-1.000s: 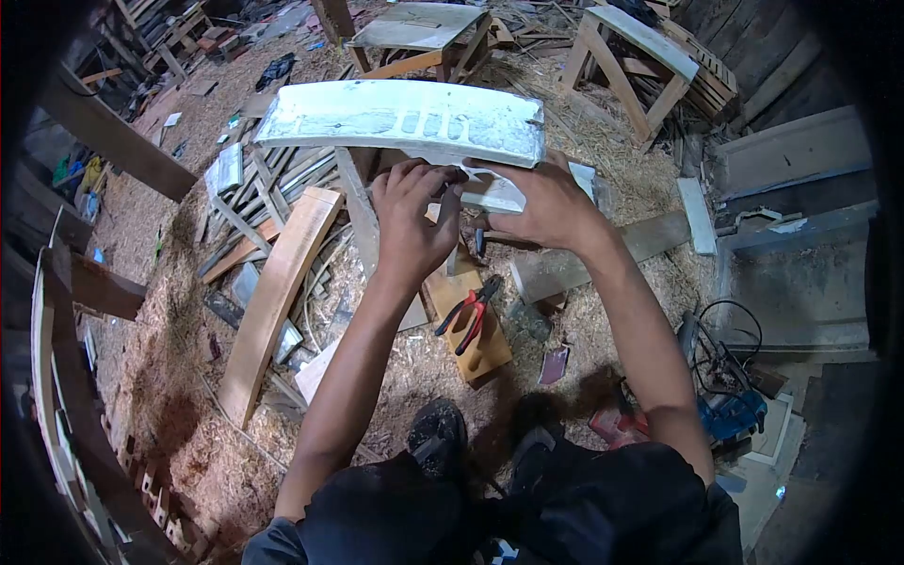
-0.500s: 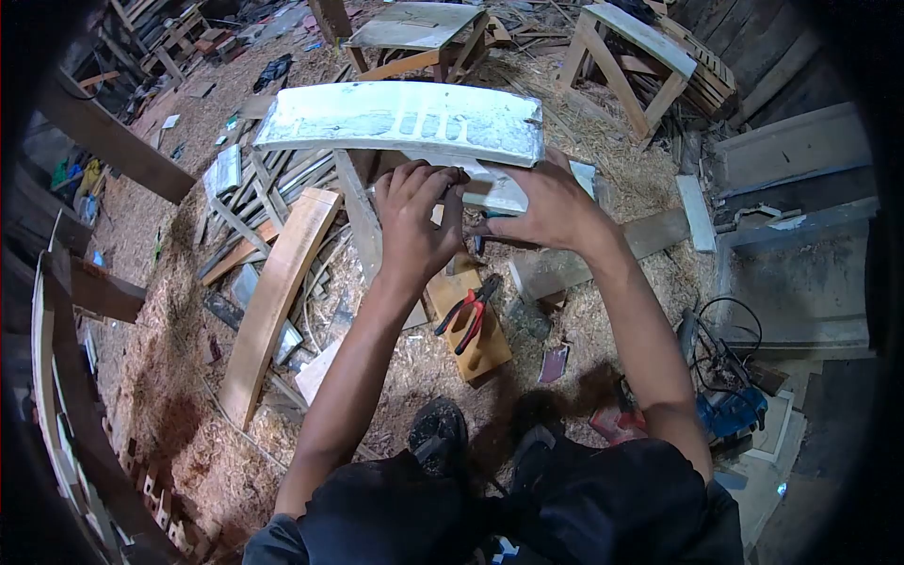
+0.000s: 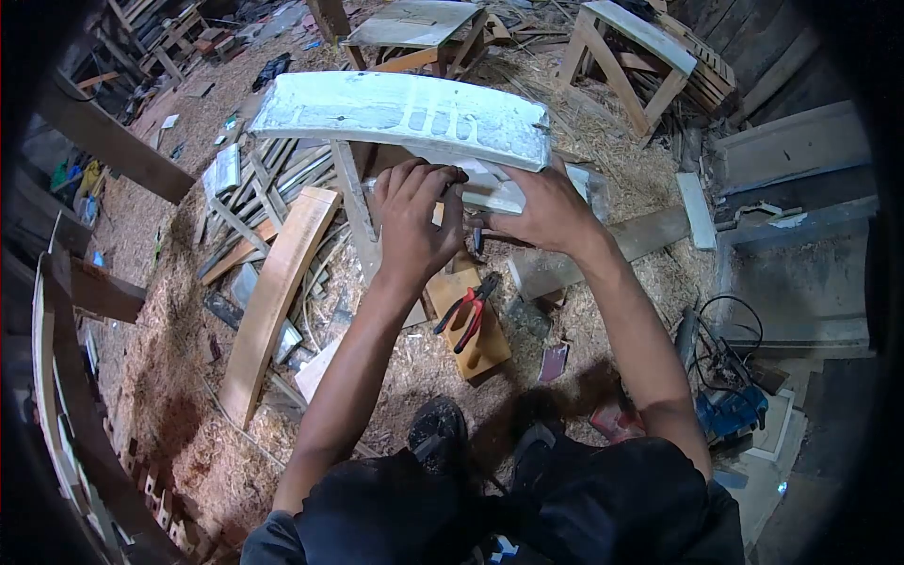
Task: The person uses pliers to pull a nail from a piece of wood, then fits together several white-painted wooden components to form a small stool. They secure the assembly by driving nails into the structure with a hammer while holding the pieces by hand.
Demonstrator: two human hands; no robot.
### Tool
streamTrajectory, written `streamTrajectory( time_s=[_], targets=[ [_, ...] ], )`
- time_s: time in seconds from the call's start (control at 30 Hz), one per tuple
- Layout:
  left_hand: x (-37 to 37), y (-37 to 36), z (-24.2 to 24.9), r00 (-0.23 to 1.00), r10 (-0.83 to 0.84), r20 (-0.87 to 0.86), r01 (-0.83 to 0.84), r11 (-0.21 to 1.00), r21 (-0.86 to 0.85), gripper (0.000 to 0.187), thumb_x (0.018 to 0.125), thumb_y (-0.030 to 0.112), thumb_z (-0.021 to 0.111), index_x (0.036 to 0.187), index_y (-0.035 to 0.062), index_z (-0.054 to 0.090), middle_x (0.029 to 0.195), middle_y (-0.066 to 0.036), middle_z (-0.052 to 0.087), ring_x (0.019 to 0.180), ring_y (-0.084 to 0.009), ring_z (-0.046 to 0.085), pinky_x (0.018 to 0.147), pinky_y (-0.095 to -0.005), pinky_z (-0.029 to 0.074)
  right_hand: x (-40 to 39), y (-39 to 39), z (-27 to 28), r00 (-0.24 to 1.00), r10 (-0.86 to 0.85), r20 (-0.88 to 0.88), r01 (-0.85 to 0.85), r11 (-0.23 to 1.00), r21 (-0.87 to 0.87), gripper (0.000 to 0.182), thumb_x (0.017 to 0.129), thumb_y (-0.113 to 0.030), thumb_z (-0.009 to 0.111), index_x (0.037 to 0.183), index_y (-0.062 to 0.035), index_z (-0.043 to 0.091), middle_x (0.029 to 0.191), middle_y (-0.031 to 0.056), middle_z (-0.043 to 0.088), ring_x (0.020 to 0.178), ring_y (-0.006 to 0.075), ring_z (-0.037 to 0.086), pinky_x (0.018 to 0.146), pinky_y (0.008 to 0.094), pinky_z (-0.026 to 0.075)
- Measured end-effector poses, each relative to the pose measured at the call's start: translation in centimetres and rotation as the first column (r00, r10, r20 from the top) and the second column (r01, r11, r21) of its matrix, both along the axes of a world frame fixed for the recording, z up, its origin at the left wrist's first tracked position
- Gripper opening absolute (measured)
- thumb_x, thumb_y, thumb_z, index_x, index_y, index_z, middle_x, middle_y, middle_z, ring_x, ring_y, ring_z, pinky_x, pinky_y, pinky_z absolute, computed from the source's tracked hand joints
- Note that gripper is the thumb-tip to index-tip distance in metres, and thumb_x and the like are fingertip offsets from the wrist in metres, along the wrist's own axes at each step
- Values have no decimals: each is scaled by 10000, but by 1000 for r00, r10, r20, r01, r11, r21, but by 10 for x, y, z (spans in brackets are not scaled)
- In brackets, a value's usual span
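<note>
A long, curved white-coated wooden board [image 3: 405, 105] is raised in front of me, its broad face marked with several pale stripes. My right hand [image 3: 544, 212] is at its right end, fingers going up behind the edge and thumb pointing left; it grips the board there. Just below the board's lower edge is my left hand [image 3: 416, 212], fingers curled in and closed. Something dark shows at its fingertips, too small to name. Under the hands, red-and-black pliers [image 3: 468, 315] rest on a yellowish wood block [image 3: 485, 356].
A bare curved plank [image 3: 280, 301] leans at left beside a pile of thin wood strips [image 3: 268, 193]. Wooden stands [image 3: 414, 24] are at the back. A blue power tool [image 3: 733, 410] with a black cord lies at right, below grey panels [image 3: 796, 282]. Shavings cover the floor.
The white board has shifted slightly, its left part rising and its right end moving a little right and down. Both hands stay in nearly the same place.
</note>
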State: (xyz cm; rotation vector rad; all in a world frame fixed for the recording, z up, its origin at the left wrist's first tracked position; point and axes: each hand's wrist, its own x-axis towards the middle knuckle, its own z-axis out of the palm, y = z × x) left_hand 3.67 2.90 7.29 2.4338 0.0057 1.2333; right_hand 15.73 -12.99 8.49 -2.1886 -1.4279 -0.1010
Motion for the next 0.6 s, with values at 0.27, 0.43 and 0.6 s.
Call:
streamTrajectory(
  time_s=[0.27, 0.43, 0.6],
  targets=[
    [0, 1, -4, 1000, -4, -3, 4, 1000, -24, 143, 794, 35, 632, 934, 61, 643, 929, -79, 647, 1005, -290, 557, 915, -401, 343, 3, 0, 5, 1000, 19, -1, -19, 999, -48, 741, 699, -330, 742, 1350, -110, 466, 1315, 187, 511, 1255, 356, 438, 1079, 488, 288],
    [2, -3, -4, 999, 19, 30, -19, 1000, 9, 175, 758, 34, 635, 927, 82, 642, 907, -74, 629, 980, -283, 554, 897, -402, 345, -1, -5, 15, 998, 64, 18, -64, 997, 37, 716, 701, -406, 758, 1310, -111, 523, 1319, 176, 514, 1275, 333, 429, 1104, 479, 247],
    [2, -8, -4, 1000, -11, 28, 11, 1000, 3, 180, 754, 21, 622, 928, 63, 643, 917, -96, 625, 973, -298, 553, 883, -419, 365, -15, -15, 33, 996, -12, 86, 14, 1000, -23, 697, 700, -443, 759, 1275, -105, 558, 1322, 174, 513, 1286, 310, 426, 1115, 469, 222]
  ],
)
